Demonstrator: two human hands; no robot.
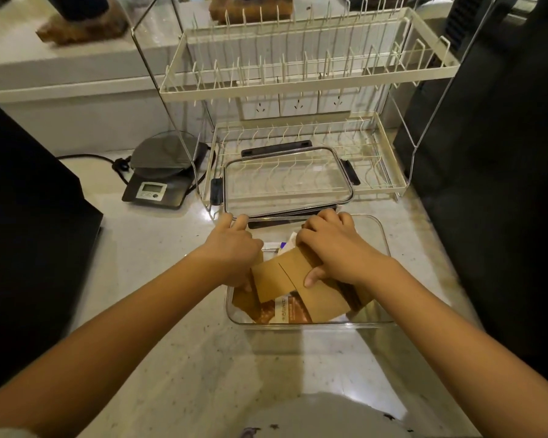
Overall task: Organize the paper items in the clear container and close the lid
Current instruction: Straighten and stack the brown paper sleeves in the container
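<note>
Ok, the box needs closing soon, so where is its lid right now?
The lid leans against the lower shelf of the dish rack, straight behind the clear box and just beyond both hands, with the kitchen scale to its left.

I see a pale speckled stone counter (159, 327) that shines under warm light. On it stands a cream two-level wire rack (307, 86) and a kitchen scale (159, 181) (with black cable). Dark appliances (500, 172) stand on both sides.
</note>
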